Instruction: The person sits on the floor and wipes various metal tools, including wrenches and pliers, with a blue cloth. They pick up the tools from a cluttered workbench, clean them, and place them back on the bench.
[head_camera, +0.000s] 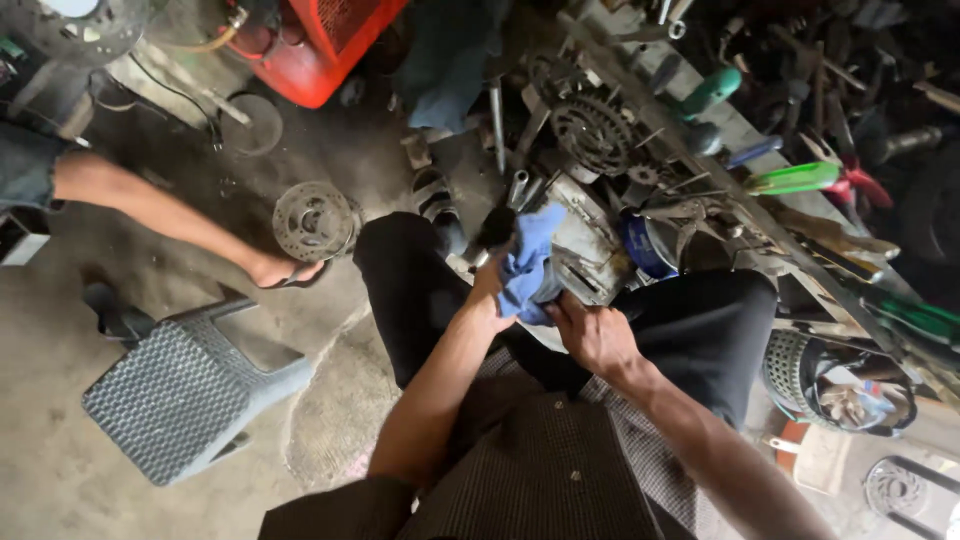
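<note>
Both hands work a blue cloth against a grey metal motor part held over the lap.

The left hand (487, 290) is closed around the blue cloth (525, 262), bunching it and pressing it onto the metal part (585, 255); the right hand (595, 335), just beside it and touching the cloth's lower edge, grips the near side of the same part with curled fingers. Beyond the cloth, the part's far end points toward a round finned metal housing (592, 132) among greasy tools. Right of the grip lie green-handled tools (795, 178) on a cluttered bench. Left of the grip, well apart, a ribbed metal disc (314, 220) sits on the floor by another person's foot (285, 270), with a grey woven plastic stool (185, 390) nearer the camera.
</note>
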